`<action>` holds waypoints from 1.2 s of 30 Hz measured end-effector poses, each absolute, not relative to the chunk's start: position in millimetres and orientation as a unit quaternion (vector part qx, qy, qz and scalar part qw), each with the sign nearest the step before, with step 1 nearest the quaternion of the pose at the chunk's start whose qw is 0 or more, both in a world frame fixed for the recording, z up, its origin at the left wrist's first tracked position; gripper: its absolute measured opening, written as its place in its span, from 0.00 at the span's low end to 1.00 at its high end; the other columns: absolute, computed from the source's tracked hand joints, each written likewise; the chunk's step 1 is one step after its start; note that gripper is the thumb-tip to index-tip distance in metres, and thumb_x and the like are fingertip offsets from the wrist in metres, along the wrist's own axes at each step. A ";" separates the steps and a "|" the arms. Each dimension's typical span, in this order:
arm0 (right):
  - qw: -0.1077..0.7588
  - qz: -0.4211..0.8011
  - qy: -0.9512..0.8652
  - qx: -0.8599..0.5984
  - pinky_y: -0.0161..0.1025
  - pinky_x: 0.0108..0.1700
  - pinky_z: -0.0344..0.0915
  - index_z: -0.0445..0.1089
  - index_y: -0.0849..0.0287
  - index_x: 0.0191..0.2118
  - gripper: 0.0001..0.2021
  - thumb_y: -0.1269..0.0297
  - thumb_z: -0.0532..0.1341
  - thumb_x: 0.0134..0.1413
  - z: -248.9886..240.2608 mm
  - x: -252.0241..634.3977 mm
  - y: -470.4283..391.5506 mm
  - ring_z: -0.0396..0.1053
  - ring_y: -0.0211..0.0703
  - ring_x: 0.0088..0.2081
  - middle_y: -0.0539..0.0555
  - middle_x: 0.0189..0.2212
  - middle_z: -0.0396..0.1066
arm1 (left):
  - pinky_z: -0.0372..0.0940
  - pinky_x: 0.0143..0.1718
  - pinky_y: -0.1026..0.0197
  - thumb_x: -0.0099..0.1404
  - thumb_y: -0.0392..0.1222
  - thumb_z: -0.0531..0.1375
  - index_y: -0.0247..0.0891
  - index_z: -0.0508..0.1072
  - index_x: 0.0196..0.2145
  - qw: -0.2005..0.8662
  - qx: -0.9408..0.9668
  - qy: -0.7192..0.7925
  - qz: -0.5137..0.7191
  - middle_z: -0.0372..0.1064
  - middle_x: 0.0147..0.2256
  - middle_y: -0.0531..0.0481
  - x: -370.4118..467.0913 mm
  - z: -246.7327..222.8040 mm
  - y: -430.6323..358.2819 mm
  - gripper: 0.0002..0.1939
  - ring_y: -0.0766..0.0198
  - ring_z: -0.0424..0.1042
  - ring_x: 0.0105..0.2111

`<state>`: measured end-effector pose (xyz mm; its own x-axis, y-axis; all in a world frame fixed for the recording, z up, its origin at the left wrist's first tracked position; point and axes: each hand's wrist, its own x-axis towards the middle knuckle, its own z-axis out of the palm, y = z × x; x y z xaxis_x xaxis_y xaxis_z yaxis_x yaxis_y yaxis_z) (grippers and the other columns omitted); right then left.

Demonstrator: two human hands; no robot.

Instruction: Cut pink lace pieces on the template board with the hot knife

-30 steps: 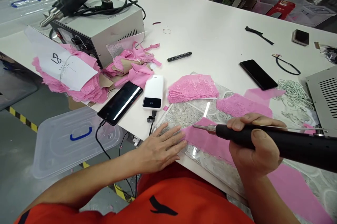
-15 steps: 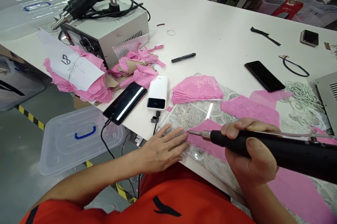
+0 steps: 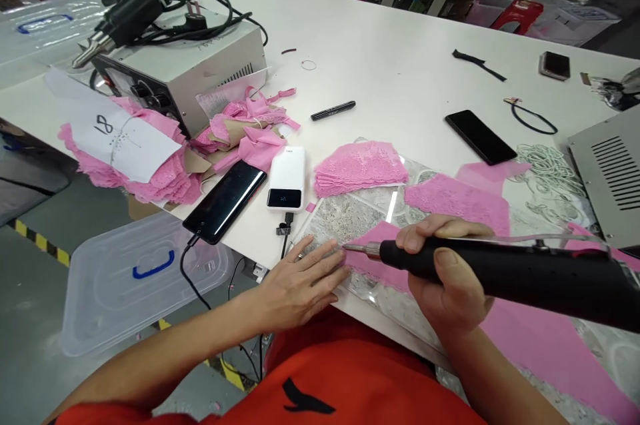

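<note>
My right hand is wrapped round a black handheld ultrasonic welder with a pointed metal tip. The tip reaches the left end of a pink lace fabric piece, close to my left fingertips; whether it touches is too small to tell. My left hand lies flat with fingers spread, at the edge of that piece and on the patterned board. Behind the piece sit a stack of pink lace pieces and another lace piece. A larger pink fabric piece lies under my right forearm.
A second black welder rests on a grey power unit at the left. Nearby are a pink bundle with a paper label, a phone and a power bank. At the right lie another phone and another grey unit.
The whole view has shifted, so the table's things appear further left. Both hands and the welder keep nearly the same place on the fabric.
</note>
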<state>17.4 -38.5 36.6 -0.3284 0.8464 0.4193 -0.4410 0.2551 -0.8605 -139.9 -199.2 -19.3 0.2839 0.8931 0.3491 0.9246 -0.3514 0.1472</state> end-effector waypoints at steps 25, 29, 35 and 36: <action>0.729 0.457 -0.363 -0.357 0.41 0.22 0.66 0.69 0.58 0.24 0.07 0.67 0.61 0.30 41.7 172.3 43.8 0.63 0.35 0.19 0.49 0.24 0.66 | 0.55 0.68 0.39 0.77 0.46 0.55 0.35 0.68 0.62 -0.002 -0.877 -0.448 -0.173 0.66 0.63 0.36 -4.8 -14.6 -73.7 0.21 0.48 0.60 0.68; 0.728 0.460 -0.361 -0.359 0.42 0.23 0.68 0.70 0.57 0.25 0.08 0.66 0.62 0.30 38.6 172.6 43.6 0.63 0.36 0.19 0.49 0.25 0.68 | 0.52 0.70 0.37 0.76 0.48 0.56 0.36 0.67 0.64 0.003 -0.873 -0.460 -0.159 0.65 0.65 0.36 -5.2 -20.5 -71.3 0.23 0.47 0.57 0.70; 0.719 0.458 -0.415 -0.317 0.42 0.24 0.69 0.71 0.55 0.29 0.07 0.64 0.64 0.38 31.8 170.3 44.2 0.64 0.36 0.21 0.49 0.29 0.70 | 0.52 0.69 0.37 0.77 0.48 0.55 0.36 0.67 0.63 0.015 -0.868 -0.468 -0.165 0.66 0.64 0.37 -6.2 -22.8 -71.6 0.22 0.46 0.59 0.69; 0.717 0.458 -0.424 -0.313 0.41 0.24 0.70 0.71 0.54 0.30 0.06 0.64 0.64 0.39 31.0 170.2 44.3 0.64 0.36 0.21 0.49 0.29 0.70 | 0.53 0.69 0.37 0.77 0.48 0.55 0.36 0.68 0.63 0.017 -0.867 -0.468 -0.168 0.66 0.64 0.38 -6.1 -22.6 -71.8 0.22 0.46 0.60 0.68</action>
<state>170.2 44.3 31.0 0.2223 0.9207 0.3208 -0.3908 0.3856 -0.8358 -6.1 -71.8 -22.6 0.5055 0.8062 0.3074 0.8176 -0.5614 0.1280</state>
